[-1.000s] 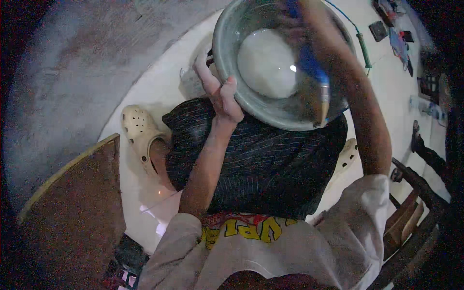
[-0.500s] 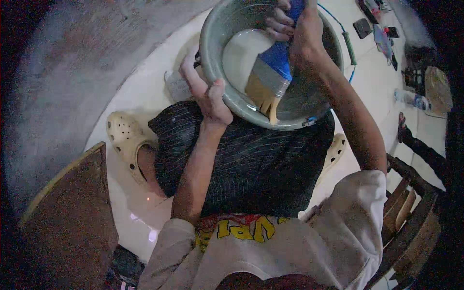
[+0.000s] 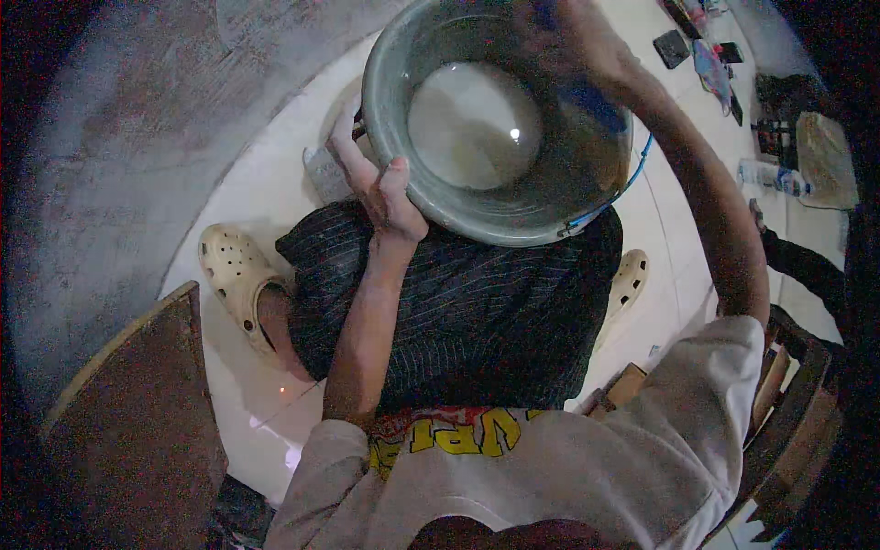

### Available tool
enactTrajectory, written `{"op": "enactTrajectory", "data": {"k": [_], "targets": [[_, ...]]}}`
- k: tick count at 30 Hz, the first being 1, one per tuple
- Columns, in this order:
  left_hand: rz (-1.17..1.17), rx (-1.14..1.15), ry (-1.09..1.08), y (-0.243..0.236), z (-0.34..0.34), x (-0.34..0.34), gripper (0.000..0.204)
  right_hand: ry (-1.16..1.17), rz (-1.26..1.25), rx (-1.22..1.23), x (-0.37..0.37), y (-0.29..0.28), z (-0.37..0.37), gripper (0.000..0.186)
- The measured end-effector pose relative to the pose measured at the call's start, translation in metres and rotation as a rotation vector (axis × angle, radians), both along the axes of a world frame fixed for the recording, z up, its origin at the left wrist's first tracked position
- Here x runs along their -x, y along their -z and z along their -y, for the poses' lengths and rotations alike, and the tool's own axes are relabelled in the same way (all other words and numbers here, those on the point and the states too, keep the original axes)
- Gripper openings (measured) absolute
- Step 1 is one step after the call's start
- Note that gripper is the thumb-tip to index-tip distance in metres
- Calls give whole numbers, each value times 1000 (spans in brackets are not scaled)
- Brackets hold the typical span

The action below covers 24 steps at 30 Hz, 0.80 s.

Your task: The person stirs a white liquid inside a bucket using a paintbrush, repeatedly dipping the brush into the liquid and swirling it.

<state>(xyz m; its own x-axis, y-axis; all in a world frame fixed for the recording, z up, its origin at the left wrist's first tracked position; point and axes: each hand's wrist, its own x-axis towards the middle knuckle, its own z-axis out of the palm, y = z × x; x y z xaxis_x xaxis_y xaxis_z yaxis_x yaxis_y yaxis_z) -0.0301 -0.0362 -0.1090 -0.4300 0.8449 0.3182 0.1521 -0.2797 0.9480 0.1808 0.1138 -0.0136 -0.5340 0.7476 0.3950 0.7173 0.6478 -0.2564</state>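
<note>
A grey bucket [image 3: 513, 235] with a blue wire handle rests against my lap, between my knees. Whitish, milky liquid [image 3: 472, 124] covers its bottom. My left hand [image 3: 387, 203] grips the bucket's left side, the thumb by the rim and the fingers on the outside wall. Over the far right of the bucket, my right hand [image 3: 587, 46] is closed round a wide flat paintbrush [image 3: 591, 103] with a blue handle. Motion smears the brush and the fingers, and the bristles are hard to make out against the inner wall.
Cream clogs [image 3: 240, 275] are on my feet on white tiles. A pale container [image 3: 323, 174] stands behind my left hand. A phone [image 3: 671, 49], a plastic bottle [image 3: 772, 176] and a bag [image 3: 825, 160] lie at right. A brown board [image 3: 137, 412] and a wooden chair [image 3: 793, 403] flank me.
My right hand has swung the paintbrush from the near middle of the bucket to its far right side. The bucket has shifted slightly left, and its wire handle now hangs lower along the right rim.
</note>
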Motion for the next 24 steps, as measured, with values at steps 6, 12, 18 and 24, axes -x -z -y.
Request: {"op": "enactTrajectory", "data": {"k": [6, 12, 18, 24], "targets": [[-3, 12, 12, 1, 2, 6, 75, -224, -271, 928, 78, 6, 43, 58], [-43, -15, 39, -1, -3, 7, 75, -20, -565, 1207, 91, 5, 37, 50], [82, 4, 58, 14, -5, 4, 73, 432, -1557, 1155, 57, -24, 17, 59], [341, 77, 31, 0, 1, -13, 71, 284, -1728, 654, 15, -68, 57, 59]]}}
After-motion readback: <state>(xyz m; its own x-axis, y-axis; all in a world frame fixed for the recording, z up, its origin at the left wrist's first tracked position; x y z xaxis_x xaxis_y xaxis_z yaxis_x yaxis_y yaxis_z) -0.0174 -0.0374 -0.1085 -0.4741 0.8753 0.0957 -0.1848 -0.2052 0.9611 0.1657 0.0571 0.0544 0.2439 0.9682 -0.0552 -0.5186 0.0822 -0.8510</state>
